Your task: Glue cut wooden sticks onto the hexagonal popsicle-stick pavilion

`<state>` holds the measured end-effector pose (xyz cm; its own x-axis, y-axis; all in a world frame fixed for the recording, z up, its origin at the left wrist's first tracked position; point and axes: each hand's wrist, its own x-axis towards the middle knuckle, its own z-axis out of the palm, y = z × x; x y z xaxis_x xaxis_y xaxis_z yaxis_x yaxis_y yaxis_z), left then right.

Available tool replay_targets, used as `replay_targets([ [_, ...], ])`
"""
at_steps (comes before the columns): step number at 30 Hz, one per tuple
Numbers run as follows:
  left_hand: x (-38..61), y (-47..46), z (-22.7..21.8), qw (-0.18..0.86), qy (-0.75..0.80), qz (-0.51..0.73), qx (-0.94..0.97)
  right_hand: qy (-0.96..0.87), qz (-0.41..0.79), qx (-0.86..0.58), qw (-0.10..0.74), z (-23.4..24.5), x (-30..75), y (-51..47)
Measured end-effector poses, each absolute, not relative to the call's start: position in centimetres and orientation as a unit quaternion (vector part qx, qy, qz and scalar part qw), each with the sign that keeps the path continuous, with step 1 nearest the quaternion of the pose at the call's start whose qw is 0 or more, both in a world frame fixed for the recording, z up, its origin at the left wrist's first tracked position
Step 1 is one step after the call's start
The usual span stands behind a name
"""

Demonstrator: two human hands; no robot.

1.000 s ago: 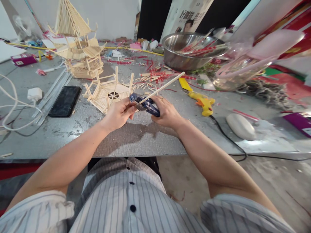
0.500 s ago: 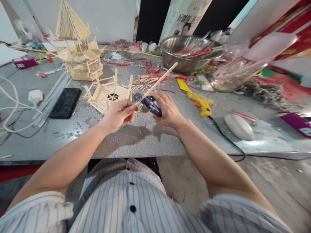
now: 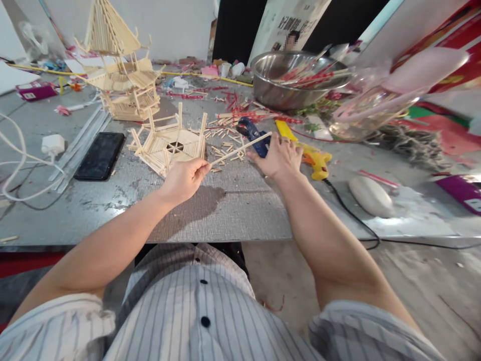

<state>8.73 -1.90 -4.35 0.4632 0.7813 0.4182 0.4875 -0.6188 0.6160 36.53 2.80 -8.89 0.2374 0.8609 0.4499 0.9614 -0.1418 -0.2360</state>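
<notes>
My left hand point(image 3: 185, 178) pinches one end of a pale wooden stick point(image 3: 240, 148), which slants up to the right above the grey table point(image 3: 210, 210). My right hand point(image 3: 278, 157) rests on the table further back, its fingers closed on the blue-handled cutters point(image 3: 254, 134), whose jaws point away from me. Small cut stick pieces point(image 3: 225, 148) lie scattered between the two hands. Just left of my left hand sits a hexagonal stick frame point(image 3: 168, 143). Behind it stands a tall stick pagoda point(image 3: 117, 65).
A yellow glue gun point(image 3: 314, 159) with a black cord lies right of my right hand. A steel bowl point(image 3: 289, 80) of red-tipped sticks stands at the back. A black phone point(image 3: 100, 155), a white charger point(image 3: 53, 145) with cables and a white oval object point(image 3: 371, 195) also lie on the table.
My right hand has carried the cutters off the stick and moved back and right down to the table. The stick in my left hand has dropped to a flatter angle.
</notes>
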Motion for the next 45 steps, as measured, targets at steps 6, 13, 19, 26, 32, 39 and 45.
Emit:
replay_targets([
  [6, 8.8, -2.0, -4.3, 0.169, 0.397, 0.292, 0.853, -0.609, -0.076, -0.764, 0.199, -9.8, 36.7, 3.8],
  [13, 8.8, -1.7, -4.6, 0.162, 0.432, 0.274, 0.844, -0.631, -0.103, -0.723, 0.263, -6.8, 35.1, 1.1],
  [19, 9.0, -1.8, -4.5, 0.218, 0.435, 0.261, 0.834, -0.755, -0.146, -0.556, 0.317, -4.8, 32.0, -2.9],
  [26, 9.6, -2.1, -4.6, 0.224, 0.421, 0.261, 0.839, -0.854, -0.124, -0.440, 0.248, -5.6, 29.2, -2.7],
  [32, 9.8, -2.2, -4.6, 0.225, 0.426, 0.245, 0.841, -0.851, -0.132, -0.453, 0.230, -5.8, 29.4, -2.7],
  [39, 9.8, -2.1, -4.8, 0.233, 0.415, 0.246, 0.845, -0.845, -0.159, -0.462, 0.216, -5.9, 29.3, -3.0],
  [45, 9.7, -2.0, -5.0, 0.232, 0.407, 0.252, 0.847, -0.843, -0.172, -0.466, 0.206, -6.0, 29.2, -3.2],
])
